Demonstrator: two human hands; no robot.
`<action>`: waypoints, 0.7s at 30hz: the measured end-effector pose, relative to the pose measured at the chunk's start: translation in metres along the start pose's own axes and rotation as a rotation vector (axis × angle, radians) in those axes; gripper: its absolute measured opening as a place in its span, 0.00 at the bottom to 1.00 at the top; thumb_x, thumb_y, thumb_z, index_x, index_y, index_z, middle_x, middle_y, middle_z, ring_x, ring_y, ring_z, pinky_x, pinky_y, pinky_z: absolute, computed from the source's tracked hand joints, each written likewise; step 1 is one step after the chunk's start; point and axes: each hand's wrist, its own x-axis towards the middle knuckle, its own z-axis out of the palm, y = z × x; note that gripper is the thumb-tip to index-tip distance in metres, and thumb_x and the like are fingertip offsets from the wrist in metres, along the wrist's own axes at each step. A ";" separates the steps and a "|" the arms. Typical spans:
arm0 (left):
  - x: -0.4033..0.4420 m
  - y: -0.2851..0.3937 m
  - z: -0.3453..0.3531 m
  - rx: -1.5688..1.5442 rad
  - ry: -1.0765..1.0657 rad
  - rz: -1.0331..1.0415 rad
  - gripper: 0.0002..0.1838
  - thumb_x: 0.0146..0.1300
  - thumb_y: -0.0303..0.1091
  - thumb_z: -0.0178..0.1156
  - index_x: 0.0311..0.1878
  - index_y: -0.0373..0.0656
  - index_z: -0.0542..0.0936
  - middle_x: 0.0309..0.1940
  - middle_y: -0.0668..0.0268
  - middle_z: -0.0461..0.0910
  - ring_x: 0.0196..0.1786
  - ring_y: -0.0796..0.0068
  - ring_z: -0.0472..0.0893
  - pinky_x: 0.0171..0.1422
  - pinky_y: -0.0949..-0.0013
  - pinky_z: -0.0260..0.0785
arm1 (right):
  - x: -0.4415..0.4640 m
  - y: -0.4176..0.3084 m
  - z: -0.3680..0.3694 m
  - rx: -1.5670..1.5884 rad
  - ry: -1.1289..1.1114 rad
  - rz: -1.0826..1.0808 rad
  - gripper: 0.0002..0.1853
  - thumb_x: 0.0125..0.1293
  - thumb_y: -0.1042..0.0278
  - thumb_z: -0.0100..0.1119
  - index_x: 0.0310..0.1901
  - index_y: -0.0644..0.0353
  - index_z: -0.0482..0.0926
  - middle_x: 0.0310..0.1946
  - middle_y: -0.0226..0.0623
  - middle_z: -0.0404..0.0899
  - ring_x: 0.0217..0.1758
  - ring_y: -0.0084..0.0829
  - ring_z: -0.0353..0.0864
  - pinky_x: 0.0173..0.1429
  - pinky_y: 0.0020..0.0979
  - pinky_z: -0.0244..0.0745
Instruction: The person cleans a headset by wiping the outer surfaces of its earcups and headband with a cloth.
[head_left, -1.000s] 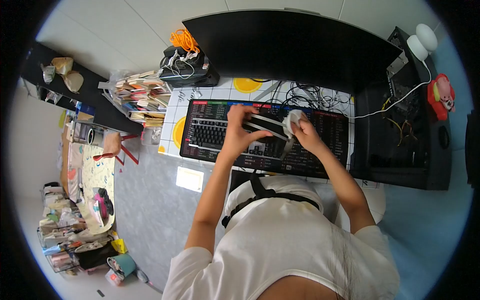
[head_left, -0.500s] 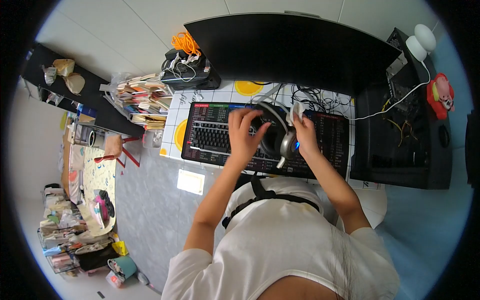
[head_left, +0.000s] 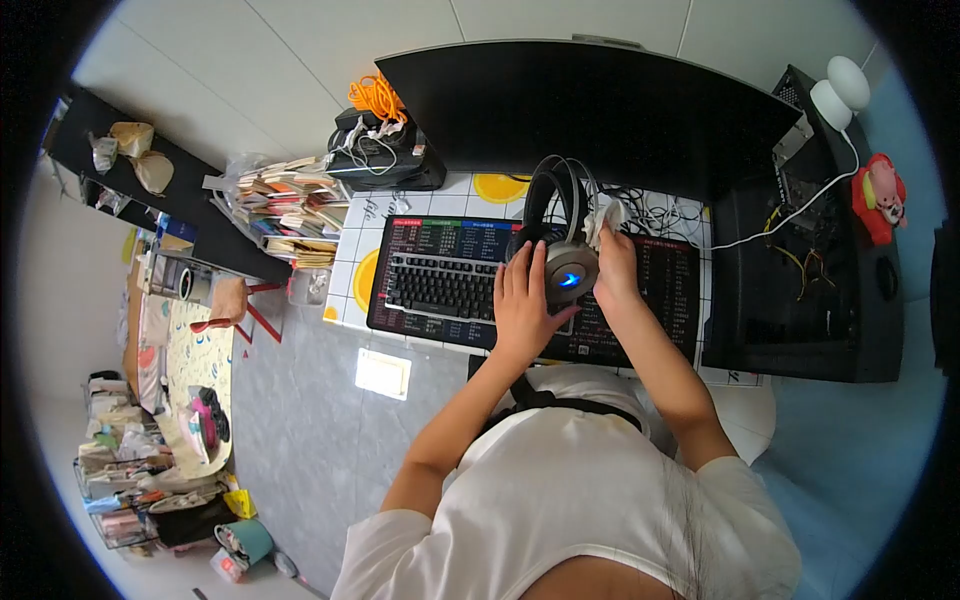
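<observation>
A grey and black headset [head_left: 571,272] is held upright over the desk mat [head_left: 640,325], its headband toward the monitor and a blue light glowing on one ear cup. My left hand [head_left: 525,300] grips the headset's lower left part, fingers on the ear cup. My right hand [head_left: 615,268] pinches a crumpled white tissue [head_left: 606,218] against the headset's right side, by the band. The black keyboard [head_left: 440,286] lies left of my left hand, which covers its right end.
A wide black monitor [head_left: 590,115] spans the back of the desk, with tangled black cables [head_left: 655,207] below it. An open computer case [head_left: 810,260] stands at the right. Stacked books [head_left: 290,205] and a black box [head_left: 385,165] are at the left.
The headset has turned so that its lit ear cup faces up and its band points to the monitor. My left hand has let go, moved right and taken hold of it again.
</observation>
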 end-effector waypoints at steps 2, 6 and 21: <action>-0.001 -0.001 0.006 0.104 0.003 0.035 0.57 0.31 0.45 0.76 0.67 0.39 0.56 0.63 0.52 0.61 0.66 0.53 0.61 0.70 0.44 0.43 | 0.001 0.001 -0.001 0.005 0.006 0.021 0.16 0.69 0.56 0.50 0.41 0.61 0.79 0.35 0.30 0.78 0.37 0.23 0.74 0.41 0.29 0.68; 0.000 -0.007 0.020 0.179 0.070 0.109 0.58 0.28 0.43 0.77 0.66 0.39 0.57 0.62 0.53 0.62 0.63 0.54 0.63 0.69 0.46 0.43 | -0.005 0.002 0.004 0.009 -0.007 0.019 0.17 0.69 0.56 0.49 0.43 0.62 0.79 0.35 0.30 0.79 0.38 0.24 0.75 0.43 0.29 0.68; 0.002 -0.001 0.004 -0.003 0.016 0.091 0.58 0.25 0.39 0.78 0.65 0.40 0.59 0.56 0.50 0.64 0.58 0.50 0.65 0.63 0.52 0.56 | 0.003 -0.029 -0.034 -0.844 -0.519 -0.416 0.17 0.60 0.59 0.62 0.42 0.66 0.78 0.43 0.39 0.75 0.44 0.36 0.77 0.47 0.34 0.71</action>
